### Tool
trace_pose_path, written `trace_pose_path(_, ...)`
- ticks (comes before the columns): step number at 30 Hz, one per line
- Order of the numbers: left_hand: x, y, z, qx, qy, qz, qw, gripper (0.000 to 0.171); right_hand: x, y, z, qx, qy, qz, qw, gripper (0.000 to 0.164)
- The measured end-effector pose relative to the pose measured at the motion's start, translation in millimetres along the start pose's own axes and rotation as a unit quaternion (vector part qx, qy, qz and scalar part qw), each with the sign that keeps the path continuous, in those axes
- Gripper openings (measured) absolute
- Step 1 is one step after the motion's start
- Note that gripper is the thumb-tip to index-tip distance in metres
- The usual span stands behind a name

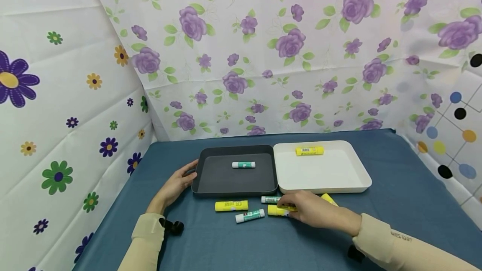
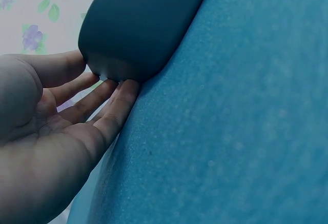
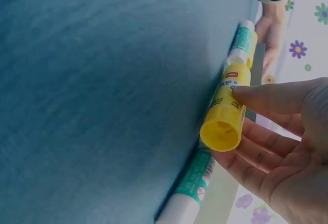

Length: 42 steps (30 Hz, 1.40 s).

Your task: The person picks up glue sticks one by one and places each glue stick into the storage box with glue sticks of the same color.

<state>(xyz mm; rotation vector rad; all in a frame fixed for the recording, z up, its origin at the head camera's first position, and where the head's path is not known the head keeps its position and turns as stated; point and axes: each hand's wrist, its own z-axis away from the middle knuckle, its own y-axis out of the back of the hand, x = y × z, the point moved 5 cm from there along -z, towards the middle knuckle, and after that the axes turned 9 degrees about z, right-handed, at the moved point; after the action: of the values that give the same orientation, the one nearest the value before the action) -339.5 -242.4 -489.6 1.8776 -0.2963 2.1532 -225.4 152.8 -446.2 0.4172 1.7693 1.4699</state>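
My right hand [image 1: 310, 209] pinches a yellow glue stick [image 3: 225, 98] between thumb and fingers, low over the cloth; its open-ended base faces the right wrist camera. Just behind it lies a green-and-white glue stick [image 1: 269, 199], partly covered by the hand. Another yellow glue stick [image 1: 329, 198] shows past the knuckles. My left hand [image 1: 177, 185] rests against the left side of the dark grey tray [image 1: 211, 187], its fingertips touching the outer wall in the left wrist view. A green-and-white glue stick [image 1: 243, 164] lies in that tray.
To the right of the dark tray stands a white tray [image 1: 320, 179] holding a yellow glue stick [image 1: 309, 151]. In front of the dark tray lie a yellow glue stick [image 1: 231, 205] and a green-and-white glue stick [image 1: 250, 216]. Flowered sheets [image 1: 233, 53] hang behind the blue cloth [image 1: 211, 246].
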Motion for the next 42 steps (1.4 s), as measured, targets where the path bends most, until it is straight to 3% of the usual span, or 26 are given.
trace_pose_path(10,0.4,-0.9,0.2,0.002,0.0,-0.002,1.0,0.06,11.2,23.6,4.2,0.034,-0.001,-0.067,0.997,0.031)
trace_pose_path(17,1.1,-0.9,1.1,0.003,-0.001,-0.003,1.0,0.06,19.6,41.7,6.6,0.064,0.001,-0.083,0.994,0.032)
trace_pose_path(36,0.1,-0.4,0.5,0.0,-0.004,-0.001,1.0,0.06,48.8,77.1,9.3,0.127,-0.018,-0.066,0.99,0.031)
trace_pose_path(42,0.5,0.2,-0.8,0.002,-0.004,-0.003,1.0,0.06,65.6,87.1,11.3,0.133,-0.046,-0.057,0.988,0.031)
